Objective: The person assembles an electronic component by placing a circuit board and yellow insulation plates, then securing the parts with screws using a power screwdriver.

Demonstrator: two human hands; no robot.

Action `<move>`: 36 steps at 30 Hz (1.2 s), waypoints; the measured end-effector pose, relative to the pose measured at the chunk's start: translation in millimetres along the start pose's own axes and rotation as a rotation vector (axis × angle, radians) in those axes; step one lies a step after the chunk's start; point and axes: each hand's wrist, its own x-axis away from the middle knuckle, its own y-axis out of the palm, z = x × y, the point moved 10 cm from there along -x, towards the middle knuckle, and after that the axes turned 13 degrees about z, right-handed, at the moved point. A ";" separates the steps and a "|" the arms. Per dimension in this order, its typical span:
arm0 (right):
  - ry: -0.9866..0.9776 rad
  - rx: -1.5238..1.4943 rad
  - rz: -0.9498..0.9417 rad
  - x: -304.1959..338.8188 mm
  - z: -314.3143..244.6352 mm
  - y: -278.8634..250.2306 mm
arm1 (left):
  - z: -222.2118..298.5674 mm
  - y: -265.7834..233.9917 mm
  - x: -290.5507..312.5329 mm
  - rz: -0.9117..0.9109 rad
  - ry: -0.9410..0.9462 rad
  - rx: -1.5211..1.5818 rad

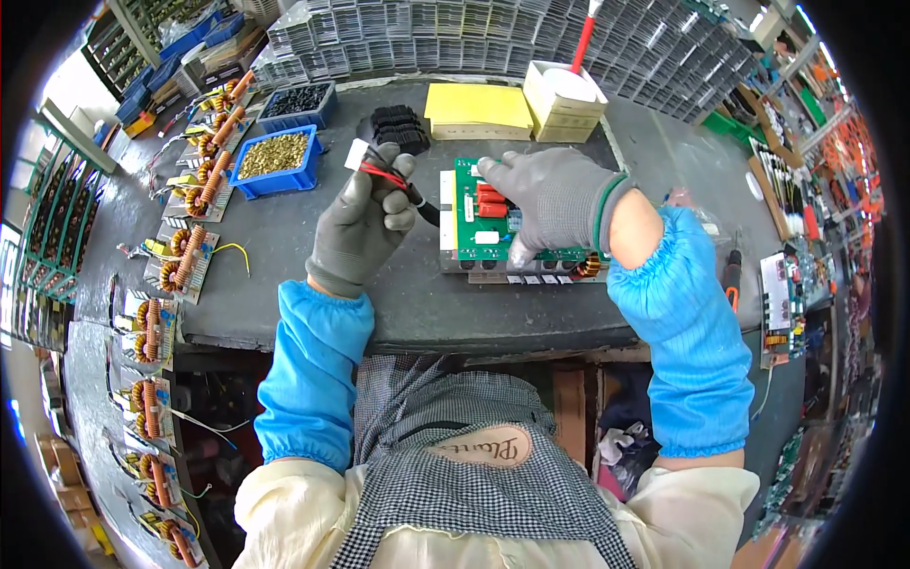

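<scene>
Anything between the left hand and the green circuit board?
Only the black cable, running from the left hand toward the left side of the green circuit board; nothing else visible stands between. The right hand covers part of the board.

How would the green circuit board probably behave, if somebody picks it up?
The green circuit board looks flat and straight-edged, so it is probably stiff. Its raised red components may be fragile if squeezed. Being broad and low, it seems unlikely to roll.

An electronics workshop: on the bench (417, 308) sit a circuit board (484, 220) and a bin (284, 185) of small parts (273, 155). Coil boards (190, 258) line the bench's left side, metal stacks (408, 47) its back.
</scene>
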 end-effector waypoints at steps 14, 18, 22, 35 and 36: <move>0.002 0.005 0.011 -1.7 1.7 4.6 | 25.2 45.5 -5.4 0.253 0.041 -1.320; -0.004 0.004 0.028 -1.3 2.3 4.3 | 21.5 65.7 0.5 0.185 0.281 -1.460; 0.006 0.004 0.011 -2.3 6.0 7.1 | 16.8 97.6 4.3 0.189 0.541 -1.842; 0.009 -0.001 0.029 -3.4 8.8 17.8 | -10.7 91.9 -15.9 0.080 0.178 -2.046; 0.006 -0.002 0.033 -3.7 8.5 17.8 | -11.3 89.3 -17.4 0.079 0.155 -2.040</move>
